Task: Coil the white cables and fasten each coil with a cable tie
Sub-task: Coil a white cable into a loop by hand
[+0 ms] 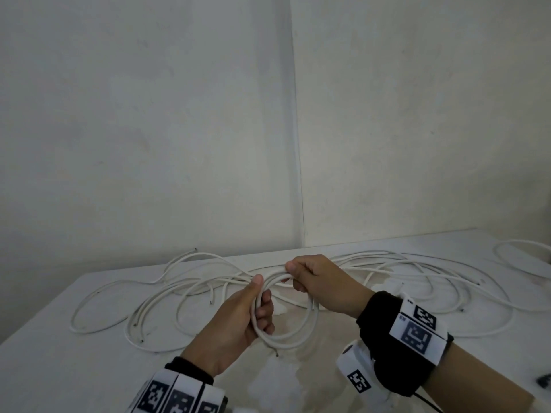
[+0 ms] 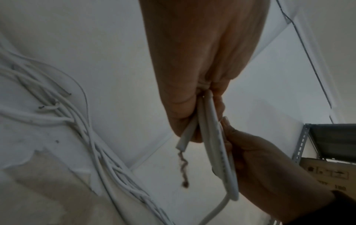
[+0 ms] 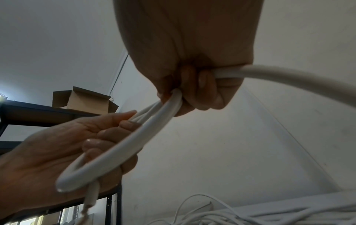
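Coil (image 1: 283,311) above counter (image 1: 59,368): left hand (image 1: 238,317) and right hand (image 1: 316,281) both grip it; loops may spring apart if either grip slackens.

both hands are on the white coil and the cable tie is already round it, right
Not quite. Both the left hand and right hand do grip the white coil, but no cable tie is round it; the head view and both wrist views show bare loops only.

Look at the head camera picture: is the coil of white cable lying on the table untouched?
No: the left hand and the right hand both grip the coil above the table.
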